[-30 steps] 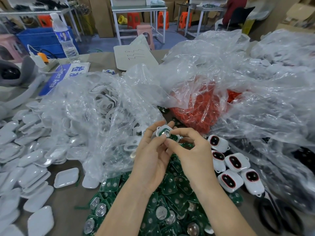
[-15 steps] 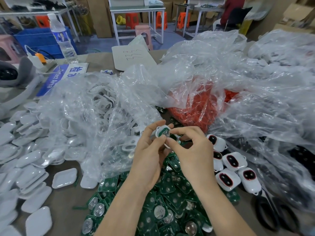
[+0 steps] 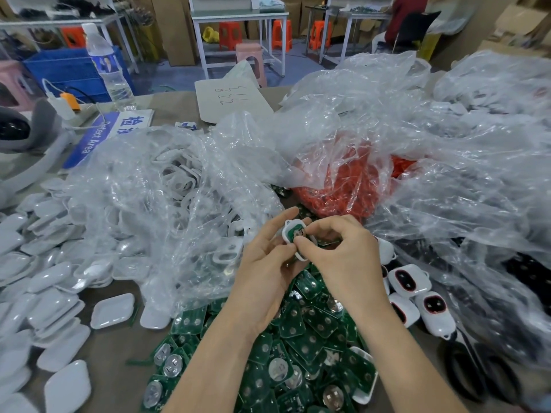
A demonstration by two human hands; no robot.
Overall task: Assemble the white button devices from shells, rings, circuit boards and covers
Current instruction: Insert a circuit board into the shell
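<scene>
Above the circuit board pile, the left hand holds a white shell in its grip. The right hand, grip narrow, pinches the green board seated inside it.

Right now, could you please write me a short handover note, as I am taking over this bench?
The left hand holds a white shell; the right hand pinches it over the green circuit board seated inside. Below the hands lie loose boards, covers to the left, red rings bagged behind, ringed devices to the right. Left: press the board home, fit a cover.
</scene>
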